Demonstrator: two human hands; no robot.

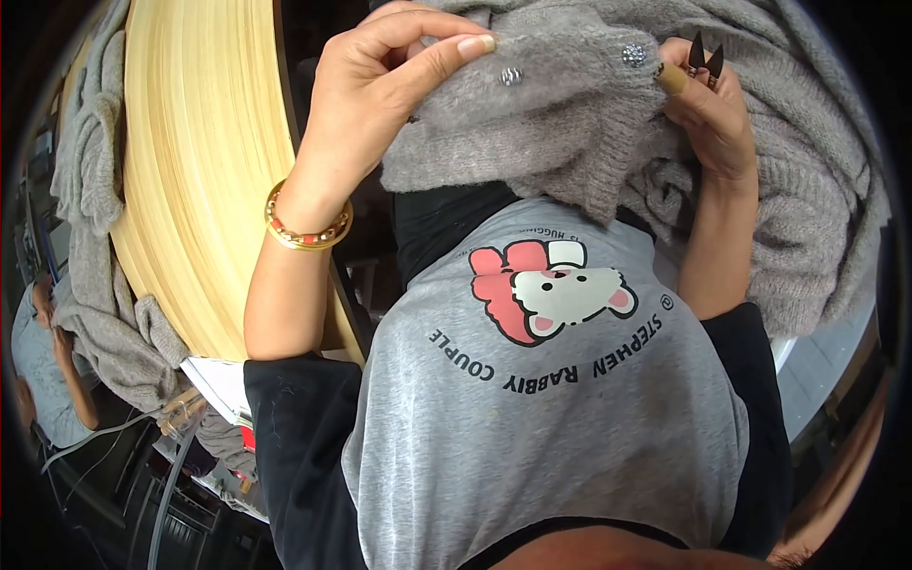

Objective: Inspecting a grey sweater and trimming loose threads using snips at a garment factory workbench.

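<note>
Judging by the fuzzy, sagging folds, the grey knit (556, 109) should handle light, soft and stretchy, liable to snag but hardly slippery; best hold is probably the doubled edge, clear of the shiny buttons (511, 76). Left hand (375, 81) nearly closed, thumb and fingers pinching that edge, cloth hanging below and to the right of the grip. Right hand (717, 119) curled around small dark snips (698, 59), tips up, thumb at the knit's right end beside a button; whether it grips cloth too, cannot tell.
</note>
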